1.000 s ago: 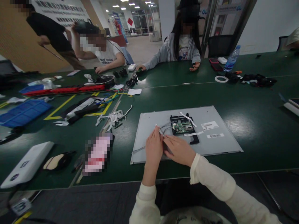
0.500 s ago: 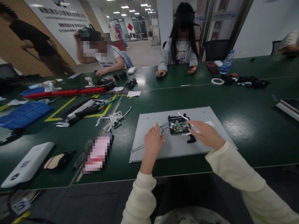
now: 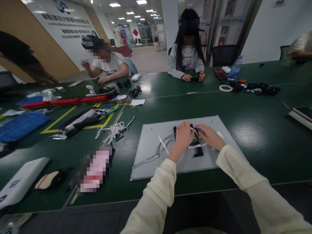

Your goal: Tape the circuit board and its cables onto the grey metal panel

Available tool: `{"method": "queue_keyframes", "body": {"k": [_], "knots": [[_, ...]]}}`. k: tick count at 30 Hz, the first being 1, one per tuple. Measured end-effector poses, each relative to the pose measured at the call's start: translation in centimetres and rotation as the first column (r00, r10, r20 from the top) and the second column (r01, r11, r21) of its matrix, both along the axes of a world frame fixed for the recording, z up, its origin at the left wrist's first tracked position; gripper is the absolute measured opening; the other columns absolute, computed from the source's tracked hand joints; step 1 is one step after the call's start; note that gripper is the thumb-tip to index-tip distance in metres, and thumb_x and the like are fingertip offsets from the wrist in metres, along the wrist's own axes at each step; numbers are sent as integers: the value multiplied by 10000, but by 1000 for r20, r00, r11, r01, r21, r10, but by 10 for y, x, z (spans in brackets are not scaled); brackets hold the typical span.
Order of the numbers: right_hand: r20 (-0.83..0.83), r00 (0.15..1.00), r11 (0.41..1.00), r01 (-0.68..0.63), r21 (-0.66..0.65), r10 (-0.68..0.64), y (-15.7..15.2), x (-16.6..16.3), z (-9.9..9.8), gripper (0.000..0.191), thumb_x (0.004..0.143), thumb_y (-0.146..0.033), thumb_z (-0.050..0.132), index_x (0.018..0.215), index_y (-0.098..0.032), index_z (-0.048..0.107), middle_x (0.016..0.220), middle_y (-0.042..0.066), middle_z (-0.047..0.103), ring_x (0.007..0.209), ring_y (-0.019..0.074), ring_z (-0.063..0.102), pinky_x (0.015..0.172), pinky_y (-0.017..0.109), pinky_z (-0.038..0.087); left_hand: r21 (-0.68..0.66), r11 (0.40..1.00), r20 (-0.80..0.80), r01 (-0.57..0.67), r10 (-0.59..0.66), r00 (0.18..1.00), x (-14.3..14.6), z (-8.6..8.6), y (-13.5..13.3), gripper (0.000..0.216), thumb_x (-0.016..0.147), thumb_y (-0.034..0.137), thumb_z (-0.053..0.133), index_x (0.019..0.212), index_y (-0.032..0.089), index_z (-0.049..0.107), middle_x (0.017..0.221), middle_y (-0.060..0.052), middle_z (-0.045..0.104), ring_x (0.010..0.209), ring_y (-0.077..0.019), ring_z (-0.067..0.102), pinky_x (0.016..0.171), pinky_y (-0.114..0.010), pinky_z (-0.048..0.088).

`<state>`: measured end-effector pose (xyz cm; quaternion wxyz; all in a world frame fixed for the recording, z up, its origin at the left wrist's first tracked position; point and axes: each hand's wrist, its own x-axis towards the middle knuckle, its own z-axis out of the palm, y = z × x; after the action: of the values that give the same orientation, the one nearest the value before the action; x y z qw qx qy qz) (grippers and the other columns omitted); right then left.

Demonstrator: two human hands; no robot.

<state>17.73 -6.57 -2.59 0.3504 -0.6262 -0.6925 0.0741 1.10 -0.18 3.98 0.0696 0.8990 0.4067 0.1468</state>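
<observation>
Both hands have met since the earlier frame. The left hand has left the thin grey wires and joined the right hand on the small black circuit-board module. The module sits mid-panel on the flat grey metal panel, near the dark green table's near edge. Both hands' fingers are loosely bent; whether they grip anything I cannot tell.

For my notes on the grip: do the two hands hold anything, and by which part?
Cannot be told. The left hand and right hand both lie over the small black circuit board on the flat grey metal panel, hiding any pinch.
</observation>
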Motion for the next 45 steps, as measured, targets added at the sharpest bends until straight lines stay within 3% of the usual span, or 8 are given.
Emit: {"method": "queue_keyframes", "body": {"k": [4,11,15,20,28,34,45], "knots": [[36,999,1000,-11,-28,12,-2,0,-2,407,922,-281,392,1299,-206,523,1359,96,522,1324,232,408,1106,468,327,20,1000,6,-18,18,1000,3,-16,5,477,927,279,412,1355,76,358,1261,-174,563,1173,-259,529,997,-383,369],[39,999,998,-30,-50,32,-4,0,3,389,933,-274,386,1289,-199,523,1340,85,539,1331,234,393,1104,465,326,26,997,16,68,-68,998,-5,-20,8,516,929,287,403,1395,86,311,1330,-163,533,1234,-245,491,1030,-375,340],[-27,1000,1000,15,-13,-15,-7,-4,11,348,912,-236,419,1230,-192,553,1260,91,585,1214,218,502,1065,424,376,33,997,0,63,-63,998,-4,-22,7,480,929,248,379,1378,82,349,1329,-157,541,1258,-246,470,1044,-390,331],[-116,989,996,92,18,-89,-11,-10,18,219,867,-222,497,1057,-191,604,1063,81,629,998,203,589,910,368,476,37,999,11,37,-38,999,-3,-19,5,469,915,206,380,1363,67,374,1275,-157,582,1230,-250,488,1044,-389,335],[-176,984,999,43,9,-41,-14,-16,23,160,856,-196,505,957,-202,629,936,48,634,843,165,596,749,292,481,24,1000,22,14,-14,1000,-3,-18,3,460,919,188,360,1362,66,373,1278,-173,578,1251,-254,478,1041,-399,344],[-305,952,994,4,-109,-37,-13,-20,22,195,861,-214,479,964,-208,645,907,26,690,797,155,634,715,275,476,39,998,35,47,-48,998,-3,-21,3,431,922,151,339,1345,75,366,1302,-169,563,1250,-196,493,1091,-363,292],[-195,974,977,75,-198,-114,-18,-2,26,214,820,-219,483,880,-213,689,769,1,712,605,135,612,630,263,462,-10,999,-21,-34,34,999,-1,-16,-4,442,920,189,344,1356,115,366,1291,-162,570,1257,-226,483,1102,-460,256]]}}
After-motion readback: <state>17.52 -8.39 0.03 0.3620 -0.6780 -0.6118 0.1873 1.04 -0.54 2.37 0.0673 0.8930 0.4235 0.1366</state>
